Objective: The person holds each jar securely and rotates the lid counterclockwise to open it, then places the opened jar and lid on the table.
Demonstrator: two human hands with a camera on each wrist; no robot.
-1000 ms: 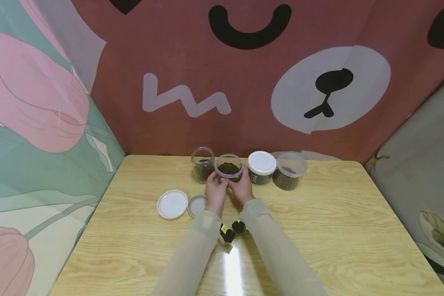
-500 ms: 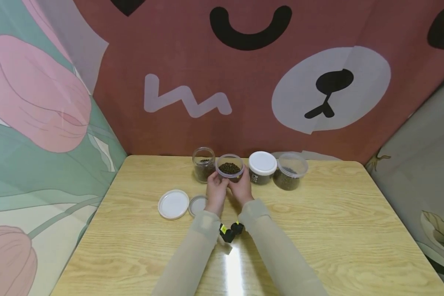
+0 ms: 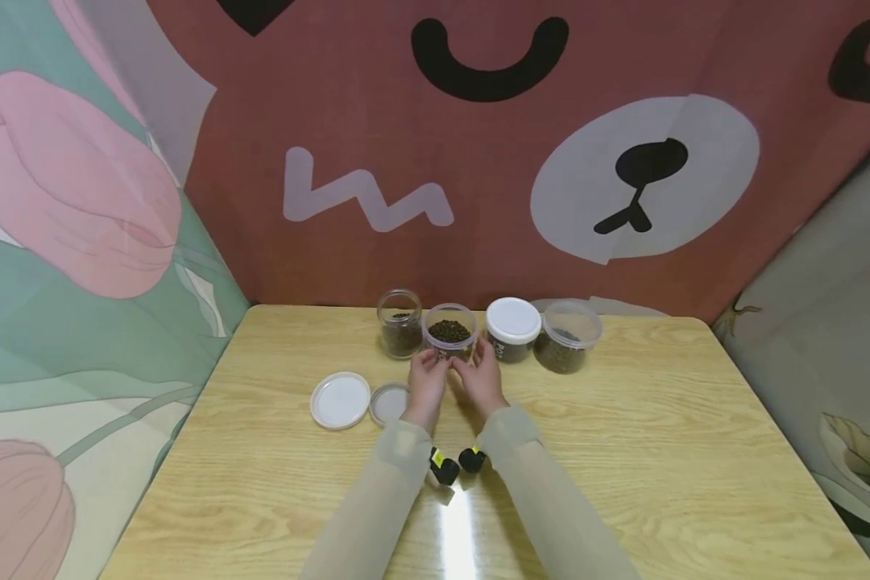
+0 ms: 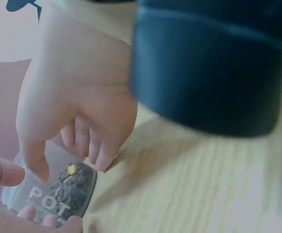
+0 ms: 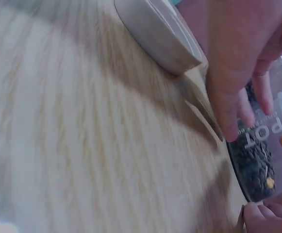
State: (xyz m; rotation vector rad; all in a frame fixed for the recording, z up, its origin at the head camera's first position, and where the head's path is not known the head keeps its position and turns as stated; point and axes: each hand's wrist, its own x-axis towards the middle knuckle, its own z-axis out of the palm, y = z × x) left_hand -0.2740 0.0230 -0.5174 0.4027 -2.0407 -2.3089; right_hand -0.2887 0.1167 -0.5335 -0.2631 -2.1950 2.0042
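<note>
A clear plastic tub point(image 3: 445, 354) with dark brown pellets stands uncovered at the back of the table, between a jar and a lidded tub. White "POT" lettering and a small yellow spot show on its wall in both wrist views. My left hand point(image 3: 426, 385) is at the tub's near left side, fingers loosely bent and fingertips right at the wall. On the near right side, my right hand point(image 3: 483, 380) has its fingers spread beside the wall. Both thumbs point toward each other in front of the tub, and neither hand grips it.
An uncovered clear jar point(image 3: 400, 334) stands left of the tub. To its right are a white-lidded tub point(image 3: 513, 321) and another uncovered tub point(image 3: 564, 350). Two lids lie at the front left: a larger white lid point(image 3: 339, 400) and a smaller grey-rimmed lid point(image 3: 388, 403).
Both hands have loosened from the tub and drawn slightly back toward the body, uncovering the lettering on its front. The tub stays in its place in the row.
</note>
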